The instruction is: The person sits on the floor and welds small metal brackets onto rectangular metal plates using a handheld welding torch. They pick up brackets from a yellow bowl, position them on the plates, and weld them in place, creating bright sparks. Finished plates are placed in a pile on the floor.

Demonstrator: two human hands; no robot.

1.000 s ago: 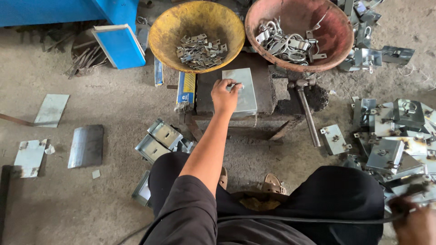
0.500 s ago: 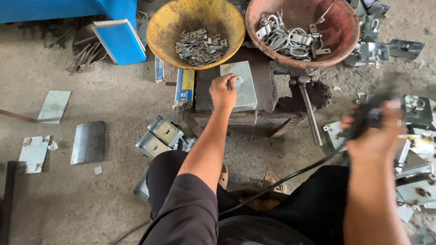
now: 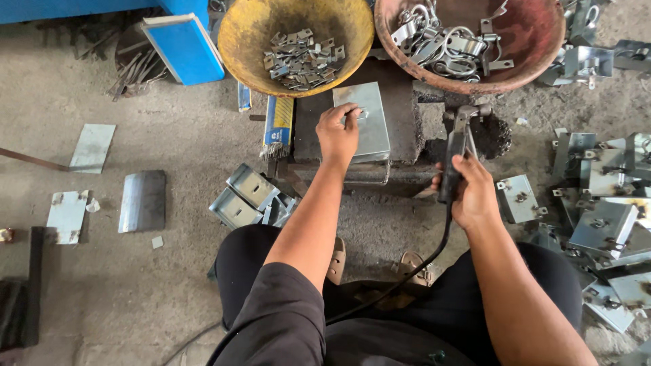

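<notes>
Grey sheet-metal plate (image 3: 366, 122), judged stiff, light and sharp-edged, lies pinned by left hand (image 3: 338, 132) pinching a small clip, while right hand (image 3: 471, 193) grips the welding holder (image 3: 456, 152) closed.

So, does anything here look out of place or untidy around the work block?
Yes. Grey metal boxes lie tipped in a loose heap on the floor beside the left knee, and flat plates are scattered apart on the concrete at the left. On the block, the plate under the left hand sits squarely.
</notes>
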